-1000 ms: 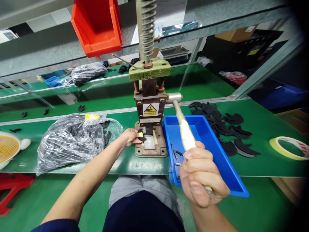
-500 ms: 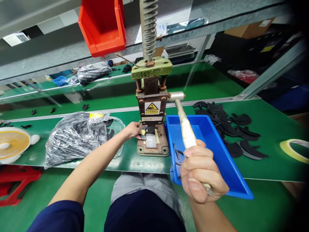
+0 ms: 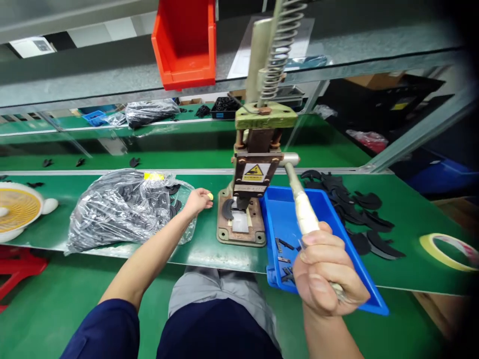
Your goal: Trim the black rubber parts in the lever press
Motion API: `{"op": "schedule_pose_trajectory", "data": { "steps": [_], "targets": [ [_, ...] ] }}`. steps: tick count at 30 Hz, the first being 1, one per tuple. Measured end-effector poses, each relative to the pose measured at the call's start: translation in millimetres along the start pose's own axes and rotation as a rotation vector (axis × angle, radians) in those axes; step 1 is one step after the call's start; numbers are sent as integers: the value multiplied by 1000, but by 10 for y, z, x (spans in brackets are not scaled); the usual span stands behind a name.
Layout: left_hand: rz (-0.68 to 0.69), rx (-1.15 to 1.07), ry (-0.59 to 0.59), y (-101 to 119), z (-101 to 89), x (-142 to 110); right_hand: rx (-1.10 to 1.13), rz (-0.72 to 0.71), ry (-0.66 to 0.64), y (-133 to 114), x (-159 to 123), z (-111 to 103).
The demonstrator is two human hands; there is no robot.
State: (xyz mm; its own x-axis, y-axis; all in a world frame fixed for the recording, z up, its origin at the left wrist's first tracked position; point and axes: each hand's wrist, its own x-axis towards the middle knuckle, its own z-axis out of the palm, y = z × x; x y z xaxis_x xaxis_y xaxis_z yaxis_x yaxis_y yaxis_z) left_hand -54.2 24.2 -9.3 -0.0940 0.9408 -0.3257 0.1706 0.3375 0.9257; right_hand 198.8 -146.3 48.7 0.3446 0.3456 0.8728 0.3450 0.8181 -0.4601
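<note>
My right hand [image 3: 331,269] is wrapped around the pale, wrapped lever handle [image 3: 305,212] of a hand press [image 3: 258,144]. Under the press head, a black curved piece [image 3: 227,209] rests at the left of the die, beside a whitish block [image 3: 240,222]. My left hand [image 3: 199,200] hovers left of the press base, apart from it, fingers pinched together. A small yellow patch [image 3: 210,196] shows at its fingertips; whether it is worn or held I cannot tell. Close by lies a clear plastic bag [image 3: 116,214] of dark parts.
Right of the press stands a blue bin [image 3: 329,234] with several small black parts inside. Black curved pieces [image 3: 348,204] are heaped beyond it, near a yellow tape roll [image 3: 449,252]. A fan [image 3: 18,209] sits far left. An orange bin [image 3: 185,45] is overhead on the shelf.
My left hand has let go of the black curved piece and drawn back left from the die. My right hand keeps its grip on the lever. The whole view has shifted a little.
</note>
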Motion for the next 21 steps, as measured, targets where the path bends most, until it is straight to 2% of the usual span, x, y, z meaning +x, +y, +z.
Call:
{"op": "schedule_pose_trajectory", "data": {
  "steps": [2,5,7,9,12,16,21],
  "targets": [
    [71,103,102,-26,-328,41,53,-96,48,9,23,74],
    [177,478,196,-73,-899,42,97,-171,100,53,40,139],
    [221,772,171,-104,-1220,10,110,-208,125,97,35,141],
    [238,984,75,-134,-1423,-23,104,-210,133,138,19,119],
    [268,1149,-9,-174,-1479,-51,84,-214,145,166,-12,87],
    [226,1281,43,-184,-1272,-40,36,-172,148,129,-18,93],
    [257,1275,11,-128,-1080,-9,28,-214,126,80,25,132]
  ]
}}
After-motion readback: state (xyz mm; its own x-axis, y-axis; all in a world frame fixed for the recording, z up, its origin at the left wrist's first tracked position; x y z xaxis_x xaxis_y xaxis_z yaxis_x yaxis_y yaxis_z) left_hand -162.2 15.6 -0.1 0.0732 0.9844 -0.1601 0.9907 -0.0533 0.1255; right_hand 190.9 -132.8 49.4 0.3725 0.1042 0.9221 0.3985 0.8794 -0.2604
